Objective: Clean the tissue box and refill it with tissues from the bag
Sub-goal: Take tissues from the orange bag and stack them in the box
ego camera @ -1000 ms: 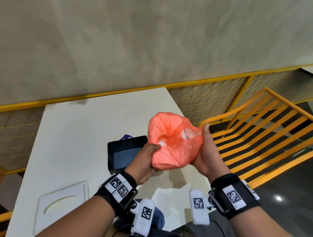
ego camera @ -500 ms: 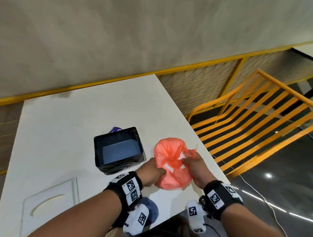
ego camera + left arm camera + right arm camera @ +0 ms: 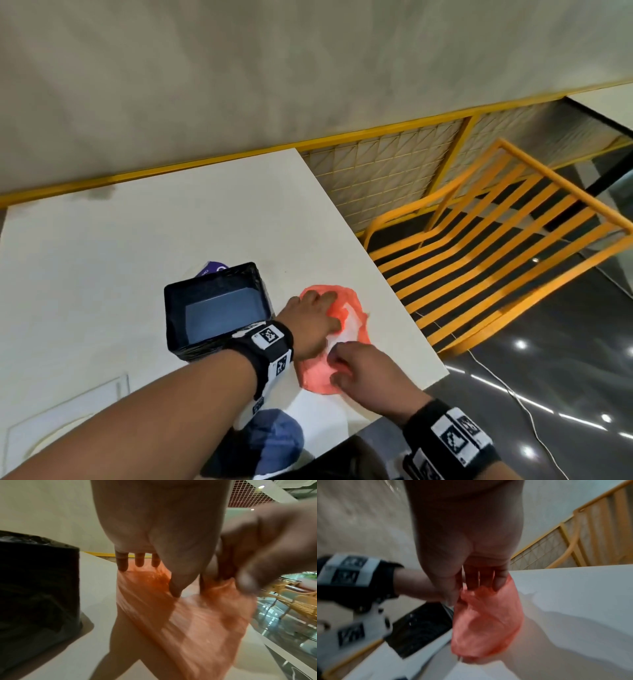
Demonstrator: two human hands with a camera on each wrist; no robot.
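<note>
An orange plastic bag [image 3: 317,378] lies on the white table [image 3: 137,240], right of the black tissue box [image 3: 219,308], whose top is off. White tissue [image 3: 351,317] shows in the bag's mouth. My left hand [image 3: 313,323] rests over the bag's far half, fingers spread and pressing it down. In the left wrist view its fingertips [image 3: 122,565] and thumb touch the bag [image 3: 197,622]. My right hand [image 3: 359,373] pinches the bag's near edge. In the right wrist view its curled fingers [image 3: 471,586] hold the orange plastic [image 3: 488,622], with the box [image 3: 419,628] behind.
A white lid with an oval slot [image 3: 65,411] lies at the near left. A purple packet [image 3: 214,266] peeks out behind the box. A blue cloth [image 3: 274,442] sits at the near edge. The table's right edge is close to the bag, and a yellow slatted chair [image 3: 496,257] stands beyond it.
The bag was held up in the air between both hands. It has come down onto the table beside the box, and my left hand now lies over it.
</note>
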